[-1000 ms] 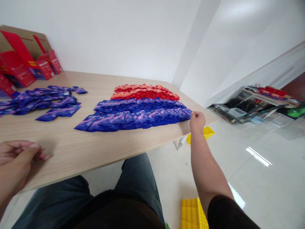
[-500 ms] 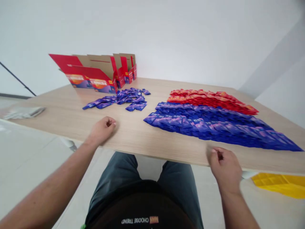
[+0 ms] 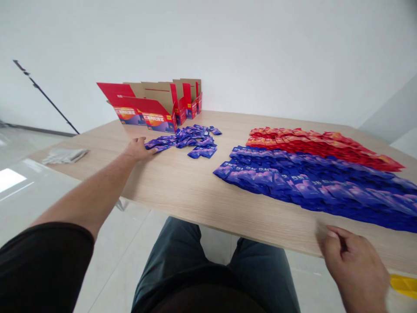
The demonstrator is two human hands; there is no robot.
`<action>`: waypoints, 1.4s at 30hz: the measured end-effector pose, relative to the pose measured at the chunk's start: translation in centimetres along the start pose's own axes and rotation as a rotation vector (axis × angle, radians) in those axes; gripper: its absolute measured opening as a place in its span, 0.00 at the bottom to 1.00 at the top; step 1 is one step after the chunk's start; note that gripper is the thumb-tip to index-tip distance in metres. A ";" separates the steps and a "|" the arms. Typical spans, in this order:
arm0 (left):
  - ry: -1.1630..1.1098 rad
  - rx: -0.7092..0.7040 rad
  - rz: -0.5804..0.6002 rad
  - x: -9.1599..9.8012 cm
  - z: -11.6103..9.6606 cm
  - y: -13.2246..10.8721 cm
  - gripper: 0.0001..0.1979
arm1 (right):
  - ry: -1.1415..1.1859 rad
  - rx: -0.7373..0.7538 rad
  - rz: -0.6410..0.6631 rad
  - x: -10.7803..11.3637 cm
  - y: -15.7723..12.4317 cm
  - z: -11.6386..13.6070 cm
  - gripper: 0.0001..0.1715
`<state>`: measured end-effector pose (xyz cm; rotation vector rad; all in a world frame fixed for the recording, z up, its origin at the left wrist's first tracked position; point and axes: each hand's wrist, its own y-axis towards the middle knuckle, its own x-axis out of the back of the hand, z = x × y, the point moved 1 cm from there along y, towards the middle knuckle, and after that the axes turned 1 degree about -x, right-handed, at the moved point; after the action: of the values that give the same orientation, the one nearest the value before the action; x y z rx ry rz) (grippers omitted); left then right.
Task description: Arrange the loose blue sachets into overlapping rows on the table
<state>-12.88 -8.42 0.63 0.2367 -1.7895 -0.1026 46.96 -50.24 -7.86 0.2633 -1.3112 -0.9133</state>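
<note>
My left hand (image 3: 138, 150) lies on the wooden table (image 3: 182, 191), its fingertips at the near edge of a loose heap of blue-purple sachets (image 3: 192, 141). It holds nothing that I can see. My right hand (image 3: 348, 265) hangs at the table's front edge with curled fingers and nothing in them, just below tightly overlapped rows of blue sachets (image 3: 302, 184). Behind those rows lie overlapped rows of red sachets (image 3: 319, 145).
Open red cardboard display cartons (image 3: 143, 108) stand at the table's back edge, behind the loose heap. A grey flat packet (image 3: 64, 156) lies at the table's left end. A yellow mat (image 3: 404, 284) lies on the floor at lower right.
My view has swung left, from the right end of the table. My left hand has moved forward to the loose heap. My right hand has moved from the blue rows' end to the front edge.
</note>
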 end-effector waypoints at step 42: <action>-0.275 -0.566 0.225 -1.9 -12.4 -19.3 0.47 | -0.024 0.104 -0.080 -0.5 -0.4 0.0 0.22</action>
<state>1.60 -26.06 -2.14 -0.4008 -1.9657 -0.4899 46.79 -50.13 -8.44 0.3894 -1.3807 -0.9189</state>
